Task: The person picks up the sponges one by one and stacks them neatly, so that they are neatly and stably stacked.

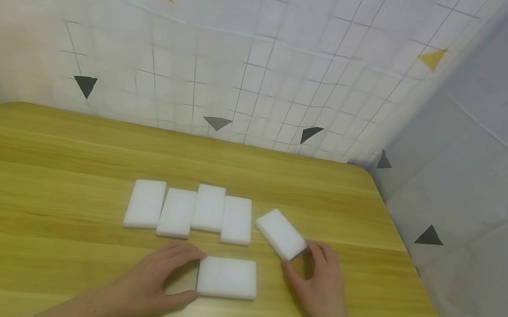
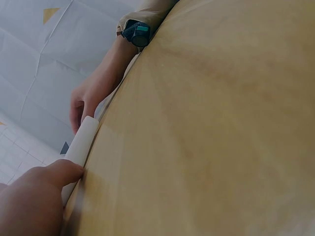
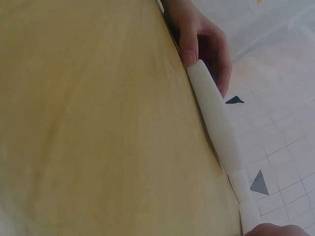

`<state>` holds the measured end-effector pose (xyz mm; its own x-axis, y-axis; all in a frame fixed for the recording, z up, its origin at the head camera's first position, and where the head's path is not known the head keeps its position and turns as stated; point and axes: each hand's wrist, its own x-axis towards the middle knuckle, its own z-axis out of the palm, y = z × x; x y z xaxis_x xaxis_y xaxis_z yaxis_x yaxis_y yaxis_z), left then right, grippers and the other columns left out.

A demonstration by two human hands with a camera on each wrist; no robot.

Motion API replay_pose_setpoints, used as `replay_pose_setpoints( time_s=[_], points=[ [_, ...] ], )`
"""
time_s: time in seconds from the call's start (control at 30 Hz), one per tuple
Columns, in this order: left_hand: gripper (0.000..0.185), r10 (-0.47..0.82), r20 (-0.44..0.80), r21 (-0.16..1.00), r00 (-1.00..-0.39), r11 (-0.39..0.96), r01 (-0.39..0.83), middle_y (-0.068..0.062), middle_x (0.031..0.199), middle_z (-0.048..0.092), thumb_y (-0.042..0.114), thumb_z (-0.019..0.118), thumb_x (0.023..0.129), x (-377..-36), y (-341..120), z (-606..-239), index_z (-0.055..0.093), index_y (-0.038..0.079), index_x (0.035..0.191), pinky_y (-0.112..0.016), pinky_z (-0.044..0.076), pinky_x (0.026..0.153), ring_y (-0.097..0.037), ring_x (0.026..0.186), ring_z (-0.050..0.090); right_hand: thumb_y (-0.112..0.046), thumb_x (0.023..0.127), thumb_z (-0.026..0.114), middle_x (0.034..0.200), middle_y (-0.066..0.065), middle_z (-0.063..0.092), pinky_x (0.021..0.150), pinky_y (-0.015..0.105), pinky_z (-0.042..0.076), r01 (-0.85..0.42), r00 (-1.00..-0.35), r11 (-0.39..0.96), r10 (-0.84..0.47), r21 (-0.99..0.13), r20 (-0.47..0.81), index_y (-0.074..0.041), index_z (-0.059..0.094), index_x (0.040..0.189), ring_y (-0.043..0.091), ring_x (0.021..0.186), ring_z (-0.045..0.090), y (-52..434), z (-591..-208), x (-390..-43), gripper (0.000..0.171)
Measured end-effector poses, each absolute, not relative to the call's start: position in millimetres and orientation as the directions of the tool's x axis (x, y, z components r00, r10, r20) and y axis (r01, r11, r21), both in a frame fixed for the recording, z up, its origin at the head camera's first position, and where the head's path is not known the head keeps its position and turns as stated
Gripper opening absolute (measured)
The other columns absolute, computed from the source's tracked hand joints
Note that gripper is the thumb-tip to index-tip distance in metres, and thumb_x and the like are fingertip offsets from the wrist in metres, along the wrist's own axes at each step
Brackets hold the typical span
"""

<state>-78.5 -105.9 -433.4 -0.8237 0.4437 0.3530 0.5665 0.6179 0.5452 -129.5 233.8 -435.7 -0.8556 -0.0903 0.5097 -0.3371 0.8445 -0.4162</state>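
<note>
A white front block is lying flat on a wooden table, its long sides running left to right. The person's left hand is pinching its left end, thumb at the near corner and fingers at the far one, spread just as wide as the block. Beyond the front block and to its right, a slanted block is lying flat; the right hand is pinching its nearer end in a similar span. Both hands are holding short ends, probably because that width is suiting a thumb-and-finger grip and leaving the other ends free. Beyond the front block, mostly to its left, four row blocks are lying side by side, unevenly staggered, their long sides pointing away. The slanted block is lying apart from them, angled perhaps because its held end is turning toward the right hand.
</note>
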Motion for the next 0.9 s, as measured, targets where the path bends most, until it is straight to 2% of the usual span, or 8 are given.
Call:
replay_pose_setpoints(
  time_s=[0.9],
  points=[
    [0.058, 0.434, 0.326, 0.560, -0.840, 0.627, 0.542, 0.014, 0.137, 0.056, 0.042, 0.078, 0.084, -78.8, -106.2, -433.1, 0.058, 0.023, 0.136, -0.042, 0.047, 0.109, -0.013, 0.130, 0.052, -0.024, 0.068, 0.091, 0.106, 0.011, 0.064, 0.084, 0.043, 0.049, -0.373, -0.811, 0.818, -0.058, -0.437, 0.583, -0.002, 0.068, 0.113, 0.028, 0.099, 0.060, 233.4, -432.1, -129.2, 0.055]
  ],
)
